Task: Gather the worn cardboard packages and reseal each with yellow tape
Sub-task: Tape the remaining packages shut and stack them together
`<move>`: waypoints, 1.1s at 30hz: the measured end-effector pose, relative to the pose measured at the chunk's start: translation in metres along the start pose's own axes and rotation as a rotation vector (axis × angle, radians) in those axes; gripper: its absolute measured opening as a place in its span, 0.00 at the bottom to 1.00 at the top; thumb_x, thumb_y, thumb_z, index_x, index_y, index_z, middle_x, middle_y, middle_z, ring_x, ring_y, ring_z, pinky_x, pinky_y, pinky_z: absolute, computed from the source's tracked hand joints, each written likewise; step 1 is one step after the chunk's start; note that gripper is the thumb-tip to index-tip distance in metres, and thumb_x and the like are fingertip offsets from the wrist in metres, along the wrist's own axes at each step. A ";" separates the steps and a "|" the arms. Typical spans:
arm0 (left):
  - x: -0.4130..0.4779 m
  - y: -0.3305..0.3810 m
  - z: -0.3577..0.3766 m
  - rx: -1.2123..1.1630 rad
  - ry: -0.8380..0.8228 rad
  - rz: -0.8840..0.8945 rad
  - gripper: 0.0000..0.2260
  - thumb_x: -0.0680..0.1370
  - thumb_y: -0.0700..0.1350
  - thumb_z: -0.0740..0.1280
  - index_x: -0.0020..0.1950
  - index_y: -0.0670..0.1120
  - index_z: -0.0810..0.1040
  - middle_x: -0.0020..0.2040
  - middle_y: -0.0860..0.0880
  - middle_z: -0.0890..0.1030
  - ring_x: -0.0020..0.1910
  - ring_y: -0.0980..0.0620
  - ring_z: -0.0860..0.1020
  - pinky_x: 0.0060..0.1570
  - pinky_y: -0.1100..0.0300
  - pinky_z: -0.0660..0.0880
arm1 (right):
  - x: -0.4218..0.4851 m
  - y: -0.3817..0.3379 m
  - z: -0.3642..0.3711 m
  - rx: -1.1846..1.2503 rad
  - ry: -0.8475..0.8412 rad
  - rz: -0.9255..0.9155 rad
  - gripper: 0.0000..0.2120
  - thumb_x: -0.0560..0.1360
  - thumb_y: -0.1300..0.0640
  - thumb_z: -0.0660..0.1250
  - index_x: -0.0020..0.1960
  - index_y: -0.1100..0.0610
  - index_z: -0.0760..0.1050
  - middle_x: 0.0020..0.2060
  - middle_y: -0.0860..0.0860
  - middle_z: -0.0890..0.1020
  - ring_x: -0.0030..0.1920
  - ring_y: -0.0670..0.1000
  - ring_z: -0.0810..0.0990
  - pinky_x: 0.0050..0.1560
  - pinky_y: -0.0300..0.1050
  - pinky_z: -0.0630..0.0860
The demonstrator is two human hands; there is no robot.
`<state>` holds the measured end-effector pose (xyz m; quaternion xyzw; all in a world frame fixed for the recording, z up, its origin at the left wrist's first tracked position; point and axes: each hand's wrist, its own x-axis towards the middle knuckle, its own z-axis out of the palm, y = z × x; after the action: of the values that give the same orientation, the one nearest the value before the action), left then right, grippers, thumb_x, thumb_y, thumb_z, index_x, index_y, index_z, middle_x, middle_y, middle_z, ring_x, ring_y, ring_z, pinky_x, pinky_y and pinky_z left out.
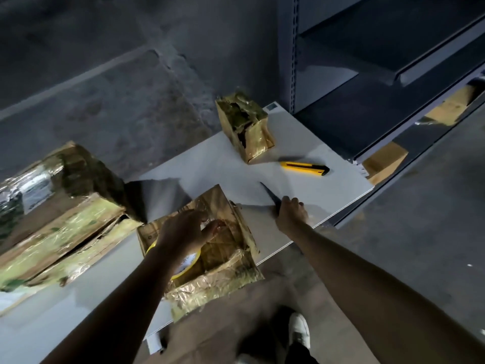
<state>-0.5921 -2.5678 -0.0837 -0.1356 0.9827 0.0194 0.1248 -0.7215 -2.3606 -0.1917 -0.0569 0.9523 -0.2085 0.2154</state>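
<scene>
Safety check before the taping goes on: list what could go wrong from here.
1. The right hand grips a dark pointed tool, tip exposed, beside the package where the left hand lies; a slip might nick it.
2. The package seems to overhang the table's near edge; pressing could tip it.
3. The cutter lies loose ahead of the right hand and could get knocked off.

Bare tabletop (223,158) lies open between the flat package (231,258) at six o'clock and the small upright package (246,127) at twelve. The big package (65,219) walls off nine o'clock. A yellow cutter (304,168) lies at two, the shelf rack (367,74) close behind it. At three, the right grip (291,214) holds a dark blade (267,193) pointing inward.
</scene>
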 end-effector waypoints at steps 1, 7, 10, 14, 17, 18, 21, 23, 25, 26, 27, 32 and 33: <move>0.001 0.000 -0.001 0.011 -0.011 -0.017 0.25 0.78 0.68 0.57 0.63 0.53 0.79 0.60 0.53 0.82 0.60 0.50 0.79 0.54 0.55 0.75 | 0.002 0.001 0.002 -0.020 0.002 0.004 0.15 0.82 0.57 0.60 0.68 0.60 0.67 0.64 0.61 0.72 0.65 0.62 0.71 0.61 0.55 0.71; -0.001 0.002 -0.008 0.003 -0.059 -0.077 0.23 0.81 0.65 0.54 0.57 0.52 0.80 0.53 0.51 0.83 0.55 0.50 0.81 0.52 0.54 0.77 | 0.012 -0.003 -0.002 -0.075 -0.054 0.004 0.18 0.80 0.61 0.64 0.68 0.62 0.68 0.64 0.61 0.74 0.63 0.60 0.75 0.60 0.53 0.75; -0.008 0.004 -0.017 -0.028 -0.043 -0.106 0.23 0.81 0.65 0.53 0.61 0.53 0.80 0.56 0.50 0.83 0.57 0.50 0.80 0.52 0.55 0.77 | 0.009 -0.011 -0.012 0.120 -0.139 0.031 0.16 0.79 0.62 0.66 0.65 0.65 0.71 0.60 0.62 0.78 0.55 0.63 0.81 0.42 0.50 0.82; -0.020 -0.006 -0.021 -0.135 -0.007 -0.147 0.24 0.80 0.66 0.55 0.60 0.51 0.81 0.56 0.49 0.84 0.55 0.49 0.81 0.51 0.56 0.76 | -0.012 -0.028 -0.027 0.350 -0.171 -0.017 0.15 0.79 0.58 0.67 0.63 0.63 0.71 0.56 0.61 0.79 0.48 0.63 0.83 0.37 0.56 0.84; -0.032 -0.026 -0.018 -0.287 0.010 -0.173 0.25 0.79 0.66 0.59 0.65 0.49 0.77 0.60 0.48 0.82 0.58 0.48 0.80 0.55 0.53 0.77 | -0.042 -0.054 -0.040 0.437 -0.110 -0.119 0.18 0.80 0.53 0.65 0.65 0.60 0.68 0.54 0.56 0.77 0.53 0.61 0.81 0.45 0.55 0.83; -0.038 -0.033 -0.018 -0.332 0.002 -0.170 0.27 0.77 0.68 0.60 0.66 0.51 0.76 0.61 0.48 0.81 0.59 0.48 0.79 0.56 0.52 0.77 | -0.053 -0.064 -0.044 0.442 -0.084 -0.147 0.20 0.79 0.48 0.65 0.65 0.58 0.68 0.53 0.54 0.77 0.54 0.60 0.80 0.47 0.53 0.81; -0.052 -0.059 -0.012 -0.502 -0.053 -0.164 0.37 0.67 0.76 0.62 0.67 0.52 0.72 0.61 0.51 0.80 0.57 0.50 0.79 0.56 0.51 0.78 | -0.089 -0.092 -0.050 0.427 -0.073 -0.215 0.29 0.73 0.33 0.60 0.65 0.53 0.71 0.54 0.51 0.77 0.55 0.56 0.79 0.50 0.49 0.76; -0.065 -0.075 -0.010 -0.600 -0.106 -0.138 0.39 0.67 0.74 0.68 0.68 0.51 0.70 0.62 0.53 0.77 0.59 0.52 0.77 0.57 0.54 0.76 | -0.112 -0.106 -0.046 0.398 -0.082 -0.263 0.32 0.69 0.32 0.58 0.64 0.51 0.73 0.57 0.51 0.78 0.57 0.56 0.80 0.53 0.49 0.78; -0.079 -0.089 -0.007 -0.625 -0.176 -0.109 0.41 0.67 0.69 0.72 0.72 0.49 0.66 0.63 0.53 0.73 0.63 0.50 0.74 0.57 0.55 0.72 | -0.142 -0.118 -0.040 0.355 -0.062 -0.276 0.24 0.76 0.41 0.62 0.66 0.55 0.72 0.58 0.53 0.78 0.55 0.55 0.79 0.50 0.46 0.75; -0.085 -0.097 -0.004 -0.624 -0.196 -0.082 0.44 0.65 0.69 0.73 0.74 0.48 0.65 0.65 0.52 0.73 0.64 0.49 0.73 0.59 0.54 0.72 | -0.154 -0.122 -0.034 0.345 -0.047 -0.269 0.21 0.78 0.46 0.63 0.67 0.56 0.70 0.58 0.54 0.79 0.54 0.56 0.79 0.49 0.44 0.73; -0.089 -0.104 0.000 -0.632 -0.207 -0.058 0.44 0.64 0.67 0.73 0.74 0.47 0.66 0.66 0.51 0.74 0.64 0.49 0.74 0.61 0.52 0.73 | -0.165 -0.124 -0.027 0.334 -0.030 -0.264 0.21 0.79 0.48 0.64 0.68 0.56 0.69 0.58 0.55 0.79 0.56 0.57 0.79 0.49 0.44 0.71; -0.101 -0.121 0.008 -0.614 -0.072 0.037 0.21 0.74 0.52 0.75 0.62 0.43 0.79 0.55 0.47 0.83 0.53 0.50 0.80 0.47 0.58 0.76 | -0.215 -0.129 -0.003 0.290 0.007 -0.279 0.29 0.74 0.40 0.62 0.70 0.54 0.69 0.62 0.55 0.79 0.60 0.59 0.78 0.55 0.49 0.75; -0.105 -0.120 0.006 -0.621 -0.024 0.063 0.18 0.74 0.52 0.75 0.59 0.43 0.80 0.51 0.48 0.83 0.50 0.51 0.80 0.43 0.61 0.74 | -0.223 -0.129 0.000 0.268 0.025 -0.280 0.33 0.70 0.36 0.59 0.70 0.53 0.68 0.63 0.54 0.79 0.61 0.60 0.77 0.58 0.52 0.75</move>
<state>-0.4603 -2.6559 -0.0637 -0.1365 0.9318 0.3244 0.0885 -0.5184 -2.4329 -0.0508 -0.1568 0.9014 -0.3621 0.1784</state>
